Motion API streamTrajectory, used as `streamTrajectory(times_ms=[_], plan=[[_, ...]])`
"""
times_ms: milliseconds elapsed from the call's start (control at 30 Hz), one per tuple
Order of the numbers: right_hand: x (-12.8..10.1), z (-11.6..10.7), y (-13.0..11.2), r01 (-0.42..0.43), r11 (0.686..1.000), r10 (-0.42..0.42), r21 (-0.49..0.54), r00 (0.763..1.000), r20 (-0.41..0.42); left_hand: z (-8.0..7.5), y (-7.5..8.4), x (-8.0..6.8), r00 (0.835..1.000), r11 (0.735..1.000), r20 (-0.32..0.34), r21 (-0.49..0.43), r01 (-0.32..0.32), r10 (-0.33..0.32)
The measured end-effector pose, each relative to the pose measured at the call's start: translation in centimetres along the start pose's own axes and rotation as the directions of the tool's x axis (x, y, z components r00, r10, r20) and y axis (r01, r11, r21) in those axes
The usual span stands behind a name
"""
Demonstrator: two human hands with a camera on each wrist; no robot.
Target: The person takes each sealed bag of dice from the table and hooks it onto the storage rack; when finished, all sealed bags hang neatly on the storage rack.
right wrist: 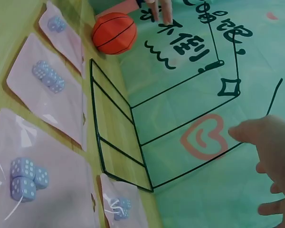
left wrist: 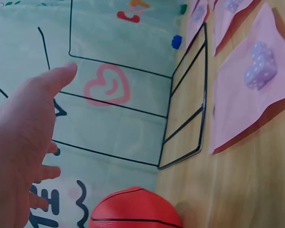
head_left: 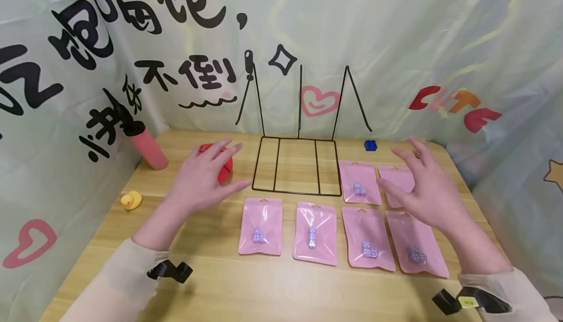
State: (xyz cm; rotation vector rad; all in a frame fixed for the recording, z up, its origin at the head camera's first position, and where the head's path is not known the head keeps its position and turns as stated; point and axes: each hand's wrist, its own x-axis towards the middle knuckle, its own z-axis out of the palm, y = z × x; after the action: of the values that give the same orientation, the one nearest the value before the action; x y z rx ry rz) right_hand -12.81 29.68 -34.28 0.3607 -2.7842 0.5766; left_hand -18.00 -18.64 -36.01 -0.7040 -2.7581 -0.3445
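Hovering over the tabletop, both hands are spread with fingers splayed and hold nothing. Left hand (head_left: 204, 178) sits left of centre in the head view, directly above a small orange basketball (head_left: 224, 168); the ball shows only at the fingertips, and contact cannot be told from that angle. The left wrist view puts the ball at the bottom edge, below the open palm, with a gap visible between them. Right hand (head_left: 424, 190) hangs at right of centre over the upper right pink pouch (head_left: 398, 178), covering most of it; cannot tell if it touches. Six pink pouches in total lie flat on the wooden table (head_left: 272, 288): four in a row across the lower middle, two above at right. The nearest ones, lower row right (head_left: 415, 248) and upper row left (head_left: 359, 182), each show lilac dice inside. A black wire rack (head_left: 296, 165) stands centre frame, base flat on the table and uprights against the backdrop, between the ball and the upper pouches. Further out: a pink bottle (head_left: 147, 146) leaning at upper left, a yellow rubber duck (head_left: 131, 200) at the left edge, a blue block (head_left: 371, 145) at the back right of the rack.
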Motion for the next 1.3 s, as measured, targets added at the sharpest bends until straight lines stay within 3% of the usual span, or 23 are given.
streamTrajectory(times_ms=[233,533,800,933,1133,1300], plan=[[-0.1,0.1,0.3,-0.023,0.959,0.036,0.281,0.999,-0.04,1.9,0.6,0.0,1.0,0.973,-0.029,-0.231,0.004,-0.011],[0.1,0.9,1.3,-0.011,0.935,0.007,0.354,1.0,0.011,5.3,0.3,0.3,0.998,0.903,0.038,-0.426,0.061,-0.05],[0.2,2.0,2.5,-0.03,0.916,0.015,0.4,0.999,0.041,7.2,-0.1,0.5,0.998,0.884,0.054,-0.464,0.059,-0.038],[0.2,2.5,2.9,-0.103,0.897,0.077,0.43,0.994,0.078,8.2,-0.5,0.5,0.998,0.883,0.06,-0.466,0.059,-0.035],[0.1,3.5,3.9,-0.241,0.864,0.18,0.442,0.968,0.176,9.6,-1.0,0.6,0.997,0.874,0.068,-0.482,0.065,-0.037],[0.0,4.6,5.1,-0.338,0.822,0.238,0.458,0.935,0.263,10.4,-1.1,0.7,0.99,0.871,0.124,-0.478,0.113,-0.06]])
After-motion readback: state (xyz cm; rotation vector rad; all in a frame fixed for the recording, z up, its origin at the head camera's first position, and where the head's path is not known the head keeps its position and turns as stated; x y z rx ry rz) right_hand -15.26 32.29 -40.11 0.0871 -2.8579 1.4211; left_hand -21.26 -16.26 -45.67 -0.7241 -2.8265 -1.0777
